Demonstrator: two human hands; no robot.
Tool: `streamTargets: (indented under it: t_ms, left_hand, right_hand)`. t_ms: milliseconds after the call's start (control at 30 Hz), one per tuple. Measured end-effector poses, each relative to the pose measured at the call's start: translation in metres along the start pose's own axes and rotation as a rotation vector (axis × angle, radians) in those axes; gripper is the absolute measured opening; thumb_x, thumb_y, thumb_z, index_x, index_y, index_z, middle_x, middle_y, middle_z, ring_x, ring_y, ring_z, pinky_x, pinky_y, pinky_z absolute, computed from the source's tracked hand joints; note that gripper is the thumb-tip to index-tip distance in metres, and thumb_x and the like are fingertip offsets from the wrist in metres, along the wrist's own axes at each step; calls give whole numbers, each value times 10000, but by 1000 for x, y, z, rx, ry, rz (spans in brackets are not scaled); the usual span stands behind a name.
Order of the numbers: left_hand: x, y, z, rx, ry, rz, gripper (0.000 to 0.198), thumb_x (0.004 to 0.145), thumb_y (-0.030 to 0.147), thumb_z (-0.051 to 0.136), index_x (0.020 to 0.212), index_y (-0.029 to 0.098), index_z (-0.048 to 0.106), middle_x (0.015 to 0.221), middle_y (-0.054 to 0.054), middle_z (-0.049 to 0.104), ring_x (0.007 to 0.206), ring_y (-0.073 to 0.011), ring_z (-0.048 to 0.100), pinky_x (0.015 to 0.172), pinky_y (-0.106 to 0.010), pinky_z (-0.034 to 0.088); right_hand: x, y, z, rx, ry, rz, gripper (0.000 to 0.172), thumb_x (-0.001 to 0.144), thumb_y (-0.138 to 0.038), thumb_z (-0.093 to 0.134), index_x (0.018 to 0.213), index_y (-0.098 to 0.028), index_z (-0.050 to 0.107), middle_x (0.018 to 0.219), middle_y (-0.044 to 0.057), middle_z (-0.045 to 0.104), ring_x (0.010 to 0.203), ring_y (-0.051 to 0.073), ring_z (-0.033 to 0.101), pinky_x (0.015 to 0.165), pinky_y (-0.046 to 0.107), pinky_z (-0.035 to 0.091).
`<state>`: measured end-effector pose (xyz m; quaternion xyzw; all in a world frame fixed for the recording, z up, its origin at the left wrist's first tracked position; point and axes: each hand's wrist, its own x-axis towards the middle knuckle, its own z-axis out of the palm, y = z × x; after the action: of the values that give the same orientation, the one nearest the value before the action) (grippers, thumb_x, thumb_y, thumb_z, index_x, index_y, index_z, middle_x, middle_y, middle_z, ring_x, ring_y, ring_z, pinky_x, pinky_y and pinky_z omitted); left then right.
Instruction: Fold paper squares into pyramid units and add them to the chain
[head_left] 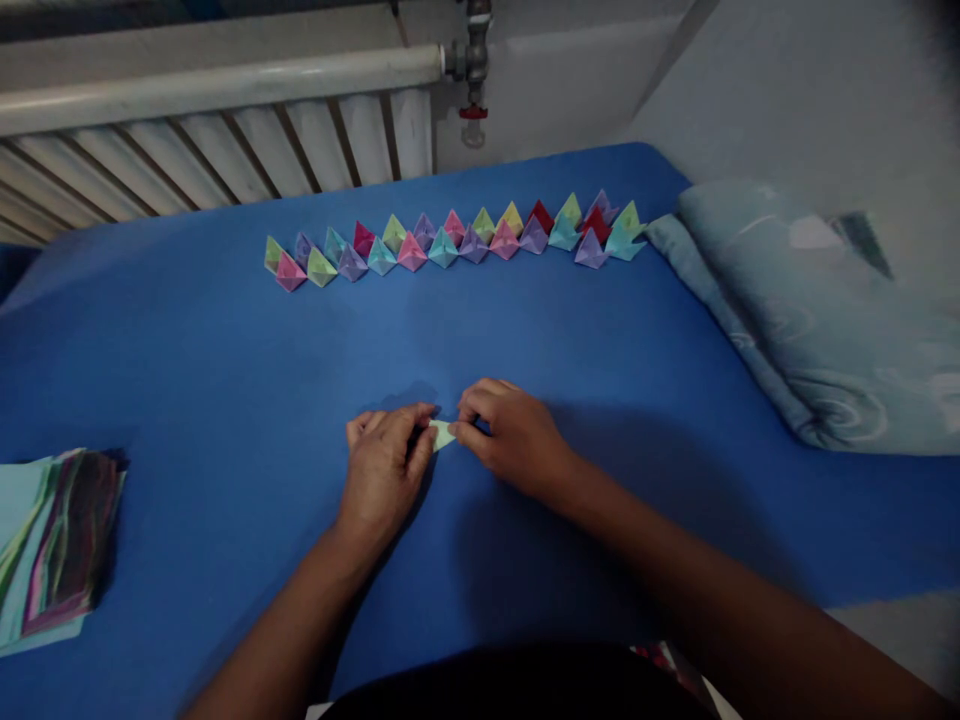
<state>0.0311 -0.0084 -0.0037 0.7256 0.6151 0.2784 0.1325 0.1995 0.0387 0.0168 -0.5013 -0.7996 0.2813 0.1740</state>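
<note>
A small piece of pale yellow-green folded paper (442, 435) is held low over the blue surface, between my two hands. My left hand (386, 450) pinches its left side with thumb and fingers. On the other side, my right hand (510, 430) has thumb and fingertips closed on the paper's right end. The fingers hide much of the paper, so its full shape cannot be made out. Beyond my hands, several colourful folded paper boats (412, 253) stand upright in two close rows.
The blue-covered surface (225, 400) stretches under everything. At the left edge lies a stack of coloured paper sheets (71, 540). A folded grey-green blanket (817, 310) rests on the right. Behind the far edge are a white radiator (247, 150) and a valve with a red handle (473, 112).
</note>
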Motion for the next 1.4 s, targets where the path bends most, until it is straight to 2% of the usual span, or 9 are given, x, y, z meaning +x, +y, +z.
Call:
streamTargets:
  t_ms: [300,433,500,567,733,833,967,1267,1400]
  left_hand:
    - [1,0,3,23,38,35,211,897,186,563,1104,205,604,880,-26,683,833,-185,623,854,-390,401]
    - [-2,0,2,124,97,202,172,910,180,550,1040,204,660,958,-64,684,886,-209,606,815,-384,395]
    - [-4,0,0,154,91,289,165,921,168,534,965,213,686,962,-58,698,874,-205,607,823,-390,383]
    - [-6,0,-1,162,60,326,189,928,151,518,967,221,689,973,-48,712,863,-194,615,843,-392,374]
    - [-8,0,-3,195,37,318,204,931,158,515,1019,224,687,1021,-55,721,884,-200,629,851,-400,375]
    - [-9,0,-3,208,29,305,214,938,168,506,1021,236,690,1032,-55,721,900,-200,632,868,-407,372]
    - [-10,0,-3,243,38,331,204,938,167,508,1023,224,684,1028,-57,723,886,-201,630,852,-406,369]
    - [-11,1,-4,258,41,354,215,934,149,510,1036,227,683,1025,-57,717,874,-206,615,822,-401,368]
    - [-11,1,-4,268,16,340,230,939,148,495,1042,230,683,1036,-64,713,875,-210,617,822,-409,372]
  right_hand:
    - [1,0,1,-65,-7,9,123,830,-184,611,707,-174,605,800,23,612,774,150,535,702,280,372]
    - [1,-1,1,-87,-7,4,124,841,-190,602,719,-171,610,819,28,608,799,155,535,715,279,372]
    - [2,-2,2,-87,1,9,136,837,-193,607,703,-170,601,811,28,602,794,154,532,713,276,372]
    - [2,-1,2,-74,19,4,148,825,-196,622,682,-172,588,790,22,591,774,149,526,702,271,371]
    - [2,13,4,87,95,-43,157,826,-206,623,677,-181,580,766,5,574,699,121,515,671,257,389]
    - [-3,22,5,200,159,-88,82,803,-159,629,732,-188,599,873,21,613,814,137,570,767,275,426]
    - [-8,23,7,137,197,-155,59,786,-156,659,758,-187,617,987,62,650,1029,198,575,911,357,391]
    - [-7,14,11,49,202,-78,14,809,-181,647,812,-184,633,1051,86,661,1052,219,558,941,383,367]
    - [-7,14,13,31,188,-100,74,817,-126,595,826,-187,638,1071,88,650,1088,217,538,966,387,352]
